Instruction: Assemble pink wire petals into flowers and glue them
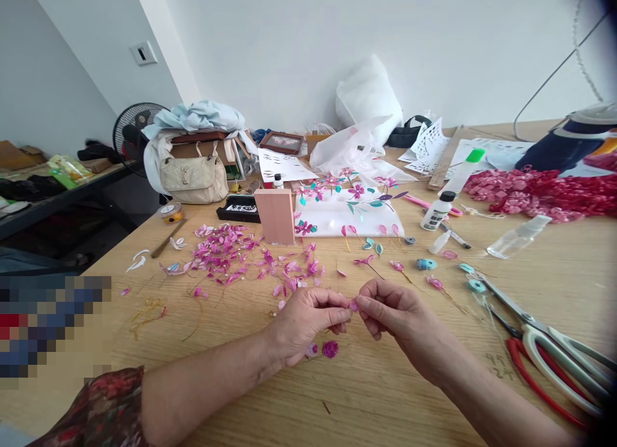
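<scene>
Fingertips (pixel 344 315) partly hide the pink piece (pixel 355 305) — exact shape unclear.

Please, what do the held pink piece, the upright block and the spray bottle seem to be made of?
Pink piece: perhaps thin fabric, soft-looking; too small to be sure.
Block: probably wood, matte, with dull pinkish-tan faces.
Spray bottle: likely clear, glossy plastic; the table shows through.

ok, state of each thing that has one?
left hand: pinching pink piece
right hand: pinching same piece
black-capped bottle: upright, cap on
green-capped bottle: cap on
handbag: flap shut
wooden block: upright
petals: scattered loose
fan: spinning unclear
red-handled scissors: lying flat
</scene>
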The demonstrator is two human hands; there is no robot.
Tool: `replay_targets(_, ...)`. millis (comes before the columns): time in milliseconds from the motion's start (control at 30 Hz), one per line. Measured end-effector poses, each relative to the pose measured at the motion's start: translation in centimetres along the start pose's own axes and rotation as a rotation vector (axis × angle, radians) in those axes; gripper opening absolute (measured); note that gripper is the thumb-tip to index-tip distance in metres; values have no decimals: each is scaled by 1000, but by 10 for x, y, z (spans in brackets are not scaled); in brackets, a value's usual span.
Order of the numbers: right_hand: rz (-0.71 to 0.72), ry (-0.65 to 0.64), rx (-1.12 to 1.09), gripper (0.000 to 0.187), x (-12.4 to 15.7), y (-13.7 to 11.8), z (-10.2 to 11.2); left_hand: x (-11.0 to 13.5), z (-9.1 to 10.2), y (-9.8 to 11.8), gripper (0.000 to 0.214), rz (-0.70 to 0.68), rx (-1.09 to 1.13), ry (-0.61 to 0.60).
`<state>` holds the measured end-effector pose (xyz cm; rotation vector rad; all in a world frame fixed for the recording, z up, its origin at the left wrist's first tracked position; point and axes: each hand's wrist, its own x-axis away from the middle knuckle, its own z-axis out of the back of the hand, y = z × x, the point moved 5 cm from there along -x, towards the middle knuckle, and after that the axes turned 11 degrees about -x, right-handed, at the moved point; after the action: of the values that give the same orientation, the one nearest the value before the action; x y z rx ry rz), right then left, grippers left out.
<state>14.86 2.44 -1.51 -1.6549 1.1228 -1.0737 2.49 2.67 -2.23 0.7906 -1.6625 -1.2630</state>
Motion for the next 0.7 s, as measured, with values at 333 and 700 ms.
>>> replay_targets(333,61,77,90,26,1,-4,0,2,-1,-2,23,11,81,-51)
replay_targets(700,69,85,91,25,2,-1,4,0,1,-1,20,-27,-21,-38)
